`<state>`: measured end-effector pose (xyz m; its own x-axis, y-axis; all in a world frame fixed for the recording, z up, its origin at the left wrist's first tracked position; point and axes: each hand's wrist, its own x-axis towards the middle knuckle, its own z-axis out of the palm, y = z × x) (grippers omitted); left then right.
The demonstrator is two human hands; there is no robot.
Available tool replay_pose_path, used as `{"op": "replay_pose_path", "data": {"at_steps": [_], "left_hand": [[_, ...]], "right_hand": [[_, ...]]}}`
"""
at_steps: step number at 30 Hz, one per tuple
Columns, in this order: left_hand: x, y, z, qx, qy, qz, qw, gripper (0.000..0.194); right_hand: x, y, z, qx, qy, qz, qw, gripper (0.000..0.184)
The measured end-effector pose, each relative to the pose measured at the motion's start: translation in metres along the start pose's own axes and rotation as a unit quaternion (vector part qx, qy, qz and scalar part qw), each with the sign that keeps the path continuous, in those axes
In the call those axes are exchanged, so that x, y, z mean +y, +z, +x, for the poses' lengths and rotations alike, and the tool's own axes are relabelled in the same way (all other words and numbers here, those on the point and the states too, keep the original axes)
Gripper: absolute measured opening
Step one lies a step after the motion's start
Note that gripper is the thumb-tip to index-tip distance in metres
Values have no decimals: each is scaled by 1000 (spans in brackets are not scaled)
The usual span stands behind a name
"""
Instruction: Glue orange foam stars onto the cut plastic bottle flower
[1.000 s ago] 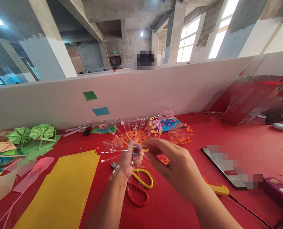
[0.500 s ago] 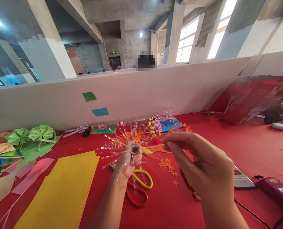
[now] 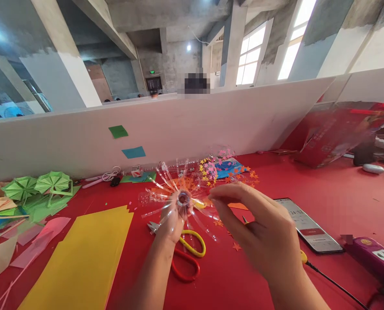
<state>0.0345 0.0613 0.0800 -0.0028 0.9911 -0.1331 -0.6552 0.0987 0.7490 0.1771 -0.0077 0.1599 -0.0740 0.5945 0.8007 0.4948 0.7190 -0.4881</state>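
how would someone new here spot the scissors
On the red table, find the stack of yellow paper. To its right, partly hidden by the wrist of the left hand, lie the scissors. Two handle loops, one yellow and one red, set them apart from the paper and orange stars nearby.

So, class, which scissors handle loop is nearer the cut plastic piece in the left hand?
The yellow loop, in view between the plastic piece and the red loop.
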Motion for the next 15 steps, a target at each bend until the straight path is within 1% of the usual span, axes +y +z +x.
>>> {"op": "replay_pose_path", "data": {"at_steps": [2,4,6,9,12,15], "left_hand": [[-1,2,0,30,10,-12,999,13],[-2,5,0,45,14,-21,999,13],[-2,7,-1,60,18,-27,998,11],[-1,9,-3,94,30,-31,995,8],[-1,10,-4,100,48,-27,994,7],[-3,11,-4,95,74,-29,992,8]], "right_hand": [[-2,2,-1,-17,1,11,1000,13],[-4,5,-3,-39,8,22,999,13],[-3,10,-4,-49,27,22,998,13],[2,16,-3,-44,74,16,996,12],[7,22,-1,-39,109,34,993,10],[9,26,-1,-34,118,70,990,10]]}}
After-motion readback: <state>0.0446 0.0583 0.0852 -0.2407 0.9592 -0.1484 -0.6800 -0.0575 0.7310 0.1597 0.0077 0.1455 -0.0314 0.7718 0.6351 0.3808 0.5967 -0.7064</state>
